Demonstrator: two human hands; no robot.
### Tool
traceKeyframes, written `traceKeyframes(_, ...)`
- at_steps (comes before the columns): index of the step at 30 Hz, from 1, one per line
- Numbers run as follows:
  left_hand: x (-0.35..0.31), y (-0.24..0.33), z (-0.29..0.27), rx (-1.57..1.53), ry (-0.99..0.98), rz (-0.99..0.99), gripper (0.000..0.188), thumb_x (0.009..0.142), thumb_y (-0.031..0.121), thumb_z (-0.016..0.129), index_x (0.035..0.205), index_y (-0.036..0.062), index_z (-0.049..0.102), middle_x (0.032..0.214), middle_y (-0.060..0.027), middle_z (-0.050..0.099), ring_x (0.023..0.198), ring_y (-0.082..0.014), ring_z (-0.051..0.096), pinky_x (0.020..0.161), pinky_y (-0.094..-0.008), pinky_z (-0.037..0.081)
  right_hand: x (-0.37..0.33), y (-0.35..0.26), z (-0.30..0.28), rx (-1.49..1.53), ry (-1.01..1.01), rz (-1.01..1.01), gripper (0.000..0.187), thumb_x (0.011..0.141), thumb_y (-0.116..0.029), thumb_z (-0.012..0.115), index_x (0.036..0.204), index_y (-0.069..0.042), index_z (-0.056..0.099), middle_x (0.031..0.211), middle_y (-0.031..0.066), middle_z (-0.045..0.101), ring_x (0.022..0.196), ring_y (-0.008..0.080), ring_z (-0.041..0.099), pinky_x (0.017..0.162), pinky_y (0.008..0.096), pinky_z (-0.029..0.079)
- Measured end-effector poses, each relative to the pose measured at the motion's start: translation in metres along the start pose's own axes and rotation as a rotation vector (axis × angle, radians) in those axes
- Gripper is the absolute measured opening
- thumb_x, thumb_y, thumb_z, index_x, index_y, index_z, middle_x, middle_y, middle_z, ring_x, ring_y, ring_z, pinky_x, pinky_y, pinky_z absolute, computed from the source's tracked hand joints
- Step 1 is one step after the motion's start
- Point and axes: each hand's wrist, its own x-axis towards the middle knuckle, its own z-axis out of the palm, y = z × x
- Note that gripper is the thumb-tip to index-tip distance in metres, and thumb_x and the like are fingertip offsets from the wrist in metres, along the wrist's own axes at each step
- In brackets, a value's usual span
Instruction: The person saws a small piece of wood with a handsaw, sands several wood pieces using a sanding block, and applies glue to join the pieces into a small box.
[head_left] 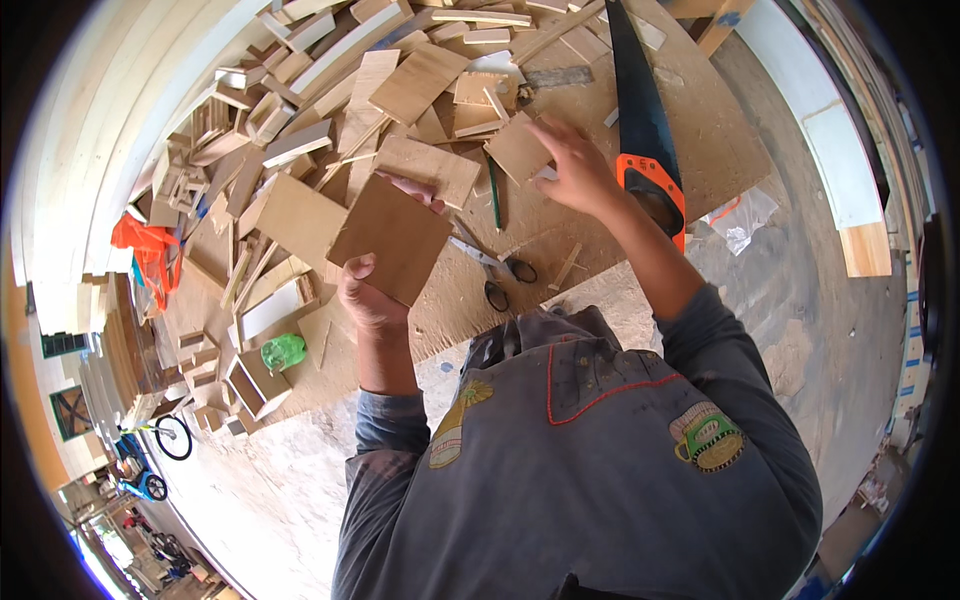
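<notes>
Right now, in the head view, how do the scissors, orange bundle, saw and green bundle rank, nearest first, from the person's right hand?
From the right hand:
1. Saw, just to its right.
2. Scissors, below and left.
3. Green bundle, farther left and lower.
4. Orange bundle, at the far left.

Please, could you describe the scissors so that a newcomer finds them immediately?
On the cluttered worktop, find the square board held in the left hand. Just right of it lie the scissors, handles nearest the person. Two black finger loops set them apart from the green pencil and the wood sliver nearby.
</notes>
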Motion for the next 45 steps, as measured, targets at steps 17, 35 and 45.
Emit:
traceKeyframes(17, -0.141, 0.036, -0.045, 0.059, 0.229, 0.158, 0.097, 0.063, 0.032, 0.070, 0.147, 0.0012, 0.033, 0.123, -0.0205, 0.054, 0.117, -0.0371, 0.055, 0.101, -0.0523, 0.046, 0.039, -0.109, 0.035, 0.026, -0.155, -0.079, 0.070, 0.077, -0.041, 0.075, 0.136, -0.009, 0.053, 0.139, 0.0218, 0.049, 0.122, 0.0364, 0.054, 0.100, 0.0457, 0.046)
traceKeyframes(35, -0.089, 0.114, -0.096, 0.912, -0.114, 0.238, 0.093, 0.056, 0.010, 0.061, 0.147, 0.0027, 0.041, 0.134, -0.0139, 0.052, 0.128, -0.0269, 0.047, 0.108, -0.0385, 0.035, 0.057, -0.291, 0.001, 0.525, -0.152, -0.417, 0.067, 0.078, -0.031, 0.069, 0.140, -0.009, 0.052, 0.109, 0.0242, 0.061, 0.094, 0.0354, 0.066, 0.082, 0.0401, 0.054)
traceKeyframes(45, -0.070, 0.124, -0.101, 0.936, -0.131, 0.313, 0.065, 0.068, 0.012, 0.058, 0.132, -0.0020, 0.053, 0.138, -0.0156, 0.051, 0.131, -0.0288, 0.047, 0.109, -0.0405, 0.037, 0.063, -0.310, 0.000, 0.527, -0.159, -0.264, 0.072, 0.071, -0.026, 0.072, 0.140, -0.014, 0.053, 0.111, 0.0247, 0.055, 0.086, 0.0365, 0.063, 0.078, 0.0402, 0.053)
